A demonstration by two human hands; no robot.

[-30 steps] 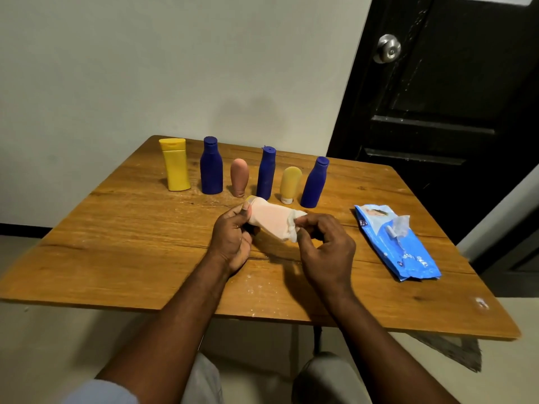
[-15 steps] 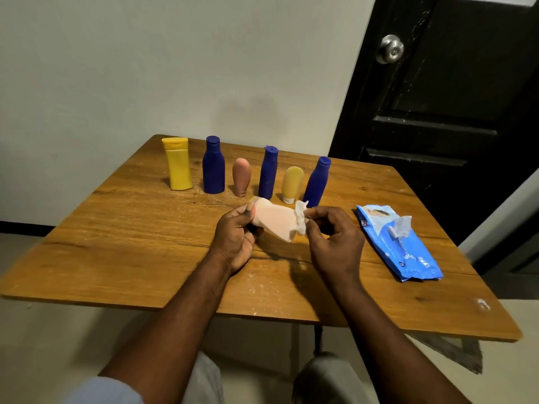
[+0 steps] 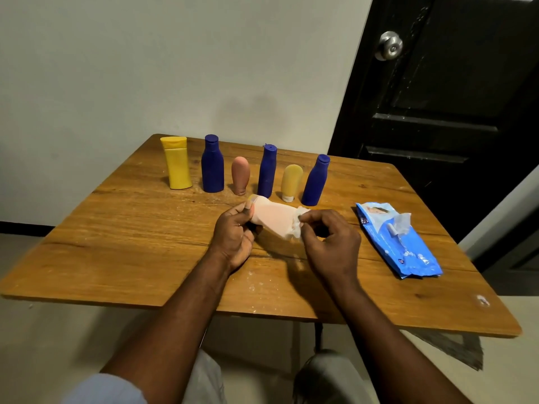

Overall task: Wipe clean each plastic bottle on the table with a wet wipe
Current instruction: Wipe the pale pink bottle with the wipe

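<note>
Left hand (image 3: 233,237) gripped the pale pink bottle (image 3: 272,218) by its cap end. Right hand (image 3: 329,243) pinched the wet wipe (image 3: 297,225) against its base, mid-table (image 3: 131,243), just before the far-edge bottle row (image 3: 267,170).

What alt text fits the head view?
A person's left hand holds a pale pink bottle over a wooden table while the right hand pinches a white wet wipe at its end. A row of six bottles stands behind it; a blue wipes pack lies to the right.
</note>
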